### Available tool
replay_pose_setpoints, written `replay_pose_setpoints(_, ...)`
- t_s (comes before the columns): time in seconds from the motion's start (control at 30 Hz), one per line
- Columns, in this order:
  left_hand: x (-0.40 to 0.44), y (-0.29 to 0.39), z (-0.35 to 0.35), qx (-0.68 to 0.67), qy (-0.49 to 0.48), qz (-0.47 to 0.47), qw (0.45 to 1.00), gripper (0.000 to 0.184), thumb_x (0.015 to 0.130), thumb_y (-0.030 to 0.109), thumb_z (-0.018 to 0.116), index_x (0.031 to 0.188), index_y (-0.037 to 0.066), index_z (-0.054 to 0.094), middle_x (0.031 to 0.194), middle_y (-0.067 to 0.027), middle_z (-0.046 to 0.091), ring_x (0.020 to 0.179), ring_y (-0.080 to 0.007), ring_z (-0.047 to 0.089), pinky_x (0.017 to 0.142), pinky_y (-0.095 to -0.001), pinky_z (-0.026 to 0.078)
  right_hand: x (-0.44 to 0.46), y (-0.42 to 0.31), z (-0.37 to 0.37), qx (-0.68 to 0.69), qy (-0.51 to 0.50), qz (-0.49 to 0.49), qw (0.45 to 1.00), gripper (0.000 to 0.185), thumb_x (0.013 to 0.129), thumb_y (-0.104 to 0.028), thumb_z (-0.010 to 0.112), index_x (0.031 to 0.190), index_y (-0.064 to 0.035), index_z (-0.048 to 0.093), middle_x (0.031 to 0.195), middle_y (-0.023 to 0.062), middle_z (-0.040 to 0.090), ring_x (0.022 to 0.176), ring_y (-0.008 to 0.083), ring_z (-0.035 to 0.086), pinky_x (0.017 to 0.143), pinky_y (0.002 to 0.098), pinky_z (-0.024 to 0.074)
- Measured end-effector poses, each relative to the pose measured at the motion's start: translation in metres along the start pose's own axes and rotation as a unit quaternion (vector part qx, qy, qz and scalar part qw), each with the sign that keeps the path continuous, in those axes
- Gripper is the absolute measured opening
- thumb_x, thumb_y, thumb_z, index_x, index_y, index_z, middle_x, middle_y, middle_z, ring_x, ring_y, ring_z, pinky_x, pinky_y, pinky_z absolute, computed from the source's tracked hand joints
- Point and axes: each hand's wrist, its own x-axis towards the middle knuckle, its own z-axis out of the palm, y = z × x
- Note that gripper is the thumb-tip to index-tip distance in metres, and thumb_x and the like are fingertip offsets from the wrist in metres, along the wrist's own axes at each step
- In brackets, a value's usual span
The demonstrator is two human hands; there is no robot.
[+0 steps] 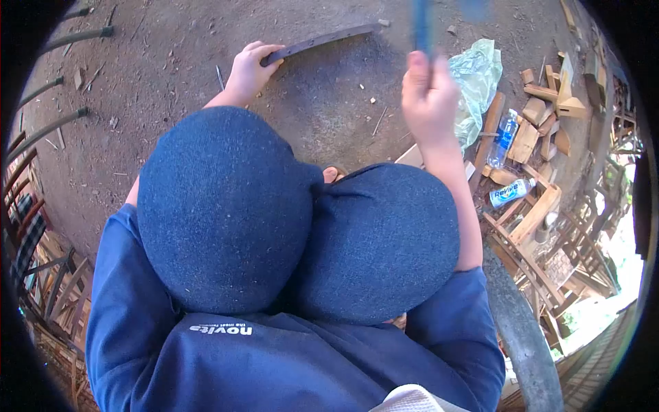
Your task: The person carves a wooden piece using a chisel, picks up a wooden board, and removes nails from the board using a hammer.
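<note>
My left hand [248, 75] is closed on the near end of a long, dark, slightly curved strip [319, 42] with small spots or holes along it. The strip slants away over the dirt ground, and a small pale piece [384, 23] sits at its far end. My right hand [431, 99], blurred by motion, grips the blue handle [421, 27] of an upright tool. The tool's far end runs out of the top of the view, so its kind is hidden. Between the hands lie my bent knees in dark blue cloth.
Right of my right hand lies a crumpled pale green plastic bag [480, 82]. Beyond it are wood offcuts [525, 141], a clear bottle [504, 137], a second labelled bottle [511, 193] and a wooden frame [535, 213]. Curved dark rods [79, 34] jut in at the left.
</note>
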Motion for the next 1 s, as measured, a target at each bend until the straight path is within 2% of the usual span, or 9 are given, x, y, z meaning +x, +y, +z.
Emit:
replay_pose_setpoints(0.1, 0.000, -0.001, -0.001, 0.004, 0.009, 0.017, 1.000, 0.030, 0.077, 0.012, 0.074, 0.107, 0.009, 0.070, 0.087, -0.0098, 0.063, 0.081, -0.0268, 0.062, 0.075, -0.0342, 0.051, -0.017, 0.021, 0.023, 0.141, 0.060, -0.024, 0.988, 0.030, 0.095, -0.031, 0.056, 0.091, -0.0018, 0.050, 0.069, 0.0235, 0.062, 0.064, 0.0430, 0.064, 0.054, 0.0452, 0.0481)
replay_pose_setpoints(0.17, 0.004, 0.000, -0.003, 0.003, 0.014, 0.023, 1.000, 0.031, 0.078, 0.011, 0.074, 0.109, 0.009, 0.069, 0.086, -0.0089, 0.063, 0.079, -0.0243, 0.062, 0.073, -0.0322, 0.051, -0.038, 0.053, 0.053, -0.098, 0.014, -0.001, 0.995, 0.029, 0.095, -0.030, 0.056, 0.091, -0.0020, 0.050, 0.070, 0.0255, 0.062, 0.067, 0.0471, 0.062, 0.058, 0.0481, 0.0492)
replay_pose_setpoints(0.3, 0.001, 0.001, 0.000, -0.019, -0.017, -0.011, 1.000, 0.030, 0.078, 0.012, 0.073, 0.108, 0.007, 0.069, 0.086, -0.0103, 0.063, 0.082, -0.0250, 0.063, 0.076, -0.0330, 0.051, -0.047, 0.048, 0.062, -0.117, -0.122, 0.086, 0.982, 0.030, 0.095, -0.032, 0.054, 0.091, -0.0026, 0.050, 0.072, 0.0291, 0.061, 0.076, 0.0528, 0.057, 0.060, 0.0516, 0.0480)
replay_pose_setpoints(0.4, -0.001, -0.002, 0.005, -0.007, 0.006, 0.035, 0.999, 0.028, 0.078, 0.014, 0.072, 0.106, 0.008, 0.069, 0.088, -0.0111, 0.063, 0.084, -0.0281, 0.062, 0.078, -0.0347, 0.050, -0.034, 0.019, 0.039, -0.084, -0.079, 0.019, 0.993, 0.033, 0.097, -0.035, 0.052, 0.092, -0.0029, 0.049, 0.064, 0.0207, 0.061, 0.062, 0.0422, 0.063, 0.051, 0.0434, 0.0469)
replay_pose_setpoints(0.5, -0.003, -0.003, 0.008, 0.005, 0.016, 0.041, 0.999, 0.028, 0.079, 0.014, 0.072, 0.106, 0.008, 0.069, 0.088, -0.0114, 0.063, 0.086, -0.0281, 0.062, 0.079, -0.0358, 0.050, -0.027, 0.004, 0.032, 0.198, 0.070, -0.040, 0.977, 0.039, 0.098, -0.042, 0.048, 0.093, -0.0036, 0.049, 0.058, -0.0016, 0.045, 0.050, 0.0048, 0.046, 0.044, 0.0227, 0.0363)
replay_pose_setpoints(0.6, -0.002, -0.001, 0.007, 0.004, -0.004, 0.012, 1.000, 0.029, 0.078, 0.015, 0.073, 0.106, 0.008, 0.069, 0.089, -0.0119, 0.063, 0.088, -0.0286, 0.062, 0.080, -0.0366, 0.050, -0.042, 0.073, 0.059, 0.270, 0.053, -0.097, 0.957, 0.038, 0.097, -0.040, 0.051, 0.095, -0.0024, 0.050, 0.060, 0.0075, 0.055, 0.050, 0.0193, 0.057, 0.046, 0.0312, 0.0426)
replay_pose_setpoints(0.67, 0.005, 0.001, 0.006, 0.001, -0.014, 0.027, 1.000, 0.029, 0.078, 0.015, 0.073, 0.106, 0.008, 0.069, 0.089, -0.0118, 0.063, 0.087, -0.0289, 0.062, 0.080, -0.0368, 0.050, -0.055, 0.080, 0.091, -0.195, -0.028, 0.025, 0.980, 0.036, 0.095, -0.038, 0.053, 0.095, -0.0014, 0.051, 0.066, 0.0206, 0.061, 0.060, 0.0389, 0.063, 0.052, 0.0418, 0.0469)
replay_pose_setpoints(0.7, 0.002, 0.002, 0.008, -0.003, -0.037, 0.038, 0.999, 0.029, 0.078, 0.015, 0.073, 0.106, 0.008, 0.069, 0.088, -0.0118, 0.063, 0.087, -0.0292, 0.062, 0.079, -0.0370, 0.050, -0.060, 0.075, 0.093, -0.088, 0.008, 0.070, 0.994, 0.034, 0.095, -0.034, 0.053, 0.091, -0.0006, 0.053, 0.073, 0.0301, 0.061, 0.072, 0.0494, 0.060, 0.059, 0.0498, 0.0468)
replay_pose_setpoints(1.0, -0.002, -0.002, 0.021, 0.006, -0.011, 0.034, 0.999, 0.031, 0.074, 0.016, 0.075, 0.104, 0.008, 0.070, 0.090, -0.0129, 0.064, 0.092, -0.0304, 0.062, 0.081, -0.0388, 0.052, -0.033, 0.023, 0.024, 0.175, 0.050, 0.002, 0.983, 0.031, 0.096, -0.031, 0.053, 0.089, -0.0010, 0.052, 0.060, 0.0127, 0.054, 0.051, 0.0324, 0.053, 0.051, 0.0406, 0.0426)
